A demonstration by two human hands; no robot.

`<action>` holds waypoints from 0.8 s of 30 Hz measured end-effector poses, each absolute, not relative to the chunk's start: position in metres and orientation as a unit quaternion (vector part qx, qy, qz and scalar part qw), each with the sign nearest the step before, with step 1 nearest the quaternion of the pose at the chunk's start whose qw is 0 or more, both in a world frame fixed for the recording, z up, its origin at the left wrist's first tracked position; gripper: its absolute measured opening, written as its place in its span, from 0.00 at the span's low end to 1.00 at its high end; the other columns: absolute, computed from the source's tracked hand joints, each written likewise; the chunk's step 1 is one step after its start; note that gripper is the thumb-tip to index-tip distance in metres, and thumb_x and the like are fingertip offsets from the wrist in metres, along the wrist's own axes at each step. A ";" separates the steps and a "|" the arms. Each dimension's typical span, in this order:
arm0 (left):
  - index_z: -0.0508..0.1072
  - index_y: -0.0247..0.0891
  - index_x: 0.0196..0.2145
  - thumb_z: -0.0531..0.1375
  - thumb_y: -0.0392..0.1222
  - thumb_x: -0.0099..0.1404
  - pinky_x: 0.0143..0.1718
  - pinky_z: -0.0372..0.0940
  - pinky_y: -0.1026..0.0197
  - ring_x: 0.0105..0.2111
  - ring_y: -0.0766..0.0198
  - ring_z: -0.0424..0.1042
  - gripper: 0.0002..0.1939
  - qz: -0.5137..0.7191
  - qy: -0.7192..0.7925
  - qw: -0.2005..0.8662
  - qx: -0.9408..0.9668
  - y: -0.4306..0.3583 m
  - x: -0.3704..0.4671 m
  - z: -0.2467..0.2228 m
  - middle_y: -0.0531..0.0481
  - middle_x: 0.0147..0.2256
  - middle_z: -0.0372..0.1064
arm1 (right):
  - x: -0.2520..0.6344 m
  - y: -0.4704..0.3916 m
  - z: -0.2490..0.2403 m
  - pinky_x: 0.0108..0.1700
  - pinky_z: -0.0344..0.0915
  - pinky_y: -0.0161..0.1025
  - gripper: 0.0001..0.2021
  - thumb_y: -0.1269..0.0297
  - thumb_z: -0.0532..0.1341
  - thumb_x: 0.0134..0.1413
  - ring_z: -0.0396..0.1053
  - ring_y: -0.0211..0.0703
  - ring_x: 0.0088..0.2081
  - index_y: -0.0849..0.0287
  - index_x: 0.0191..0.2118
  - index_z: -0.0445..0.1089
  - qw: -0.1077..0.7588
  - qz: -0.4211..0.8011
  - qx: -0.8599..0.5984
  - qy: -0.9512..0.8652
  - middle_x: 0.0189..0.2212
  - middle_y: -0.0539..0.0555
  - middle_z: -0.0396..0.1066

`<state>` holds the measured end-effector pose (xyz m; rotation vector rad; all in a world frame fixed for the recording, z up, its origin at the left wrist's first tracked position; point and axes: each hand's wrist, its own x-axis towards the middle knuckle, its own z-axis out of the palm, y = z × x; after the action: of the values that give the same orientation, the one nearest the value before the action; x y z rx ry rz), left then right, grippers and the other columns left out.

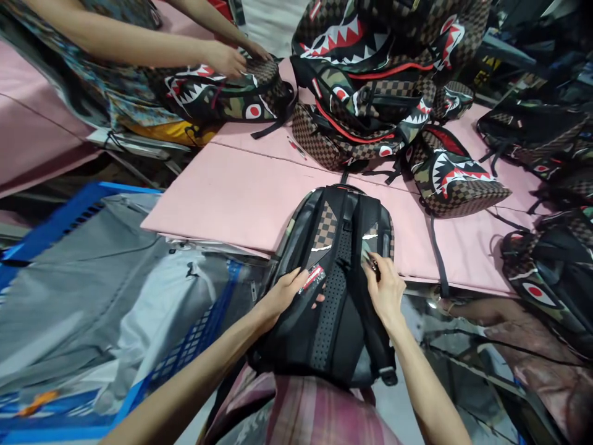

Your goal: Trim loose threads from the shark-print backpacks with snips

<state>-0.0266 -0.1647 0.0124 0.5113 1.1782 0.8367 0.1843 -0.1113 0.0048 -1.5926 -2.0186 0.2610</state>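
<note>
A black backpack (343, 321) stands against the pink table's edge, its back panel and shoulder straps facing me. Checkered patches with torn-look white edges decorate the straps. My left hand (285, 295) is wrapped round the left shoulder strap (324, 232), thumb on top beside a red label (313, 278) under shiny plastic; fingertips show on the strap's other side. Over the right strap (370, 216), my right hand (385, 289) is closed on a small dark-looped tool (373, 264), perhaps snips; its pale tip points at the strap. The fingers partly hide it.
Several shark-mouth backpacks (356, 111) are piled on the pink table (222, 185). At upper left, a co-worker's hands (231, 59) handle another backpack (231, 99). A blue crate (134, 395) with grey wrapped goods is at left. Another person's arm (477, 312) shows at right.
</note>
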 end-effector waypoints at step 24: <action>0.62 0.36 0.40 0.62 0.45 0.57 0.19 0.61 0.68 0.19 0.70 0.66 0.17 0.394 0.371 0.795 0.275 -0.183 -0.069 0.011 0.50 0.29 0.68 | 0.150 -0.042 0.036 0.41 0.56 0.40 0.12 0.59 0.55 0.60 0.66 0.41 0.39 0.58 0.42 0.70 0.186 0.175 -0.202 -0.946 0.38 0.55 0.73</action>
<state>-0.0691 -0.1827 0.0111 0.5920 0.7964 0.8474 0.1505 -0.0418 0.0361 -0.5693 -2.6634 0.4921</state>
